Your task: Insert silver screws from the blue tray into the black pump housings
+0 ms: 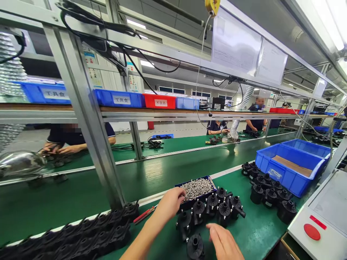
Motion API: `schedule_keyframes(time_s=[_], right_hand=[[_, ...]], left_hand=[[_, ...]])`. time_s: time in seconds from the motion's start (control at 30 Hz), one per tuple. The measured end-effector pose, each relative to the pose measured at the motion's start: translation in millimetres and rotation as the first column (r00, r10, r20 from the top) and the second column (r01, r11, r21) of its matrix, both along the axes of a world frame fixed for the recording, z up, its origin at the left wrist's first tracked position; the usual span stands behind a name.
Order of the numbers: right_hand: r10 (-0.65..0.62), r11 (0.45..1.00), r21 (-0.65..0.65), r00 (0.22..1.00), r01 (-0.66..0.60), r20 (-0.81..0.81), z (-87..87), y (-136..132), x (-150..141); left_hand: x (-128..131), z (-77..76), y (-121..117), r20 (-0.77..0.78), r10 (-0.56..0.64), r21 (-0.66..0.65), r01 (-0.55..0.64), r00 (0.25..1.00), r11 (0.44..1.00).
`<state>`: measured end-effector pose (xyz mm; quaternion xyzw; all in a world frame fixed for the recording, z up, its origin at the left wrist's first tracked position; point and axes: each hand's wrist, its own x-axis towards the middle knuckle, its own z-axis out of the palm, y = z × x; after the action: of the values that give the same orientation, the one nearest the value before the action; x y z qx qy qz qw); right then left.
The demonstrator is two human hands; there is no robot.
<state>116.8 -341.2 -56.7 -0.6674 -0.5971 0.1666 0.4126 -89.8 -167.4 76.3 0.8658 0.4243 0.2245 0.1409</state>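
Observation:
My left hand (171,203) is at the left edge of a blue box (187,206) of small metal screws (199,188). Its fingers are curled together at the screws; what they pinch, if anything, is hidden. My right hand (226,242) is low in the view, fingers stretched out and apart, just right of a black plastic pump-like housing (195,247). Between my hands and the box stand several more black housings (212,202), upright in a cluster, with small bright screws standing in their rims.
A red-handled tool (143,215) lies left of my left arm, beside rows of black parts (84,240). More housings (270,195) stand at right before a blue bin (290,166). A machine with a red button (311,232) is at far right. Co-workers sit across the belt (162,168).

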Motion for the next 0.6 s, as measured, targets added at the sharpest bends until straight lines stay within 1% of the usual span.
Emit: schedule_keyframes(time_s=[0.03, 0.07, 0.1, 0.17, 0.27, 0.33, 0.43, 0.5, 0.6], right_hand=[[0.069, 0.994, -0.081, 0.997, -0.067, 0.021, 7.6, 4.7, 6.9], [0.111, 0.982, -0.162, 0.992, -0.101, 0.055, 13.3, 10.4, 11.8], [0.136, 0.967, -0.23, 0.986, -0.11, 0.099, 17.0, 16.5, 14.5], [0.11, 0.957, -0.287, 0.974, -0.05, 0.197, 18.5, 28.5, 14.4], [0.038, 0.959, -0.279, 0.949, 0.054, 0.313, 14.2, 43.2, 7.1], [0.023, 0.954, -0.283, 0.919, 0.097, 0.392, 13.0, 52.2, 1.6], [0.024, 0.948, -0.287, 0.863, 0.141, 0.504, 15.7, 67.8, -6.3], [0.006, 0.948, -0.273, 0.845, 0.166, 0.534, 17.9, 78.8, -11.1], [-0.017, 0.959, -0.231, 0.845, 0.165, 0.534, 18.8, 91.7, -15.1]], left_hand=[[-0.6, -2.9, 4.2, -0.006, -0.004, 0.001, 0.004, 1.0, 1.0], [-0.5, -6.3, 7.9, -0.016, -0.008, 0.005, 0.008, 1.0, 1.0], [0.1, -9.9, 11.4, -0.027, -0.01, 0.01, 0.01, 1.0, 1.0], [1.2, -17.1, 18.6, -0.052, -0.005, 0.027, 0.006, 0.999, 1.0], [2.1, -26.9, 29.9, -0.098, 0.004, 0.06, 0.002, 0.995, 0.998], [3.4, -32.5, 36.9, -0.126, -0.011, 0.076, 0.02, 0.992, 0.997], [8.5, -38.7, 44.7, -0.159, -0.055, 0.079, 0.069, 0.986, 0.994], [13.0, -40.9, 48.1, -0.172, -0.092, 0.075, 0.106, 0.981, 0.992], [18.3, -41.8, 51.8, -0.176, -0.14, 0.065, 0.153, 0.974, 0.986]])
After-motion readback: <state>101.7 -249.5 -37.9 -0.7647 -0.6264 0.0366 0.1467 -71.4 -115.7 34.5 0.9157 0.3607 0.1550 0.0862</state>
